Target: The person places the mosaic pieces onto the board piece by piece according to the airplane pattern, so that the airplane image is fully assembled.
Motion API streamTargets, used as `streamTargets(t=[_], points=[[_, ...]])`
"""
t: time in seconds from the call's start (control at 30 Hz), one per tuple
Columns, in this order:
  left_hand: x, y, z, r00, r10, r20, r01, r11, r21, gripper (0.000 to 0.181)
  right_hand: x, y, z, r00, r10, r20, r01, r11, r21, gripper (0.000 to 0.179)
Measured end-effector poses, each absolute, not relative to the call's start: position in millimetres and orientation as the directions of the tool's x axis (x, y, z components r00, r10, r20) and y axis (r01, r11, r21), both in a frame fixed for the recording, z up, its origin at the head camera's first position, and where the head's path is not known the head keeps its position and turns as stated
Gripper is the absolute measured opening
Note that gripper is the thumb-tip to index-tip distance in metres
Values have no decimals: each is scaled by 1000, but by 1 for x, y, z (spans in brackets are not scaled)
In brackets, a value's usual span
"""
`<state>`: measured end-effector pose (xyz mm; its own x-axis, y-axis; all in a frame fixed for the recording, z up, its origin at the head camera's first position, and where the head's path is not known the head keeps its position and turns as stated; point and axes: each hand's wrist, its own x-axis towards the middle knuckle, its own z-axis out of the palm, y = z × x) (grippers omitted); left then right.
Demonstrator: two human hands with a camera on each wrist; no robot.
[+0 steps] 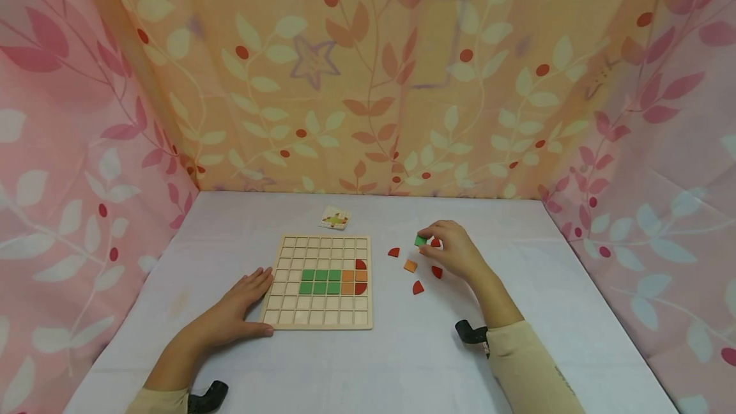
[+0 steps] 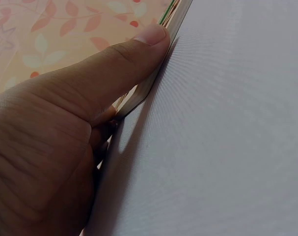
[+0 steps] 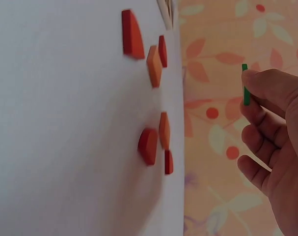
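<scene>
A wooden grid board (image 1: 322, 318) lies on the white table, bearing two rows of green square tiles (image 1: 319, 282), orange tiles (image 1: 347, 282) on their right and red quarter-round tiles (image 1: 360, 264) in the right-hand column. My left hand (image 1: 238, 307) rests at the board's left side, fingers stretched along the edge and thumb against the near left corner. Between thumb and fingertips, my right hand (image 1: 457, 251) pinches a green square tile (image 3: 245, 88), raised above the table in the right wrist view. Below it lie loose red quarter-rounds (image 1: 418, 287) and an orange square (image 1: 410, 266).
Behind the board lies a small picture card (image 1: 335, 218). Another loose orange tile (image 3: 164, 130) shows beside red pieces in the right wrist view. Patterned cloth (image 1: 368, 82) walls the table's back and sides.
</scene>
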<state>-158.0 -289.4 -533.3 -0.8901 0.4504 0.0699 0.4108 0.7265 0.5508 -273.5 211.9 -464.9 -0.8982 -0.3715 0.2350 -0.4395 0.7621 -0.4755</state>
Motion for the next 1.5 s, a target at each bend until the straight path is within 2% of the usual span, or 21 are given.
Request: streamTargets(t=[0.33,0.8,1.5], points=[[-158,-290,-533,-899,438,23,375,742,555,118,-269,178,-460,-875,-411,257,-484,726,-489,23],[-159,-291,-534,-896,442,32,384,739,554,118,-261,121,-457,-825,-490,282,-564,680,-468,24],[-159,-291,-532,-895,445,38,389,736,554,117,-249,39,-449,-709,-650,274,-697,584,-417,28]])
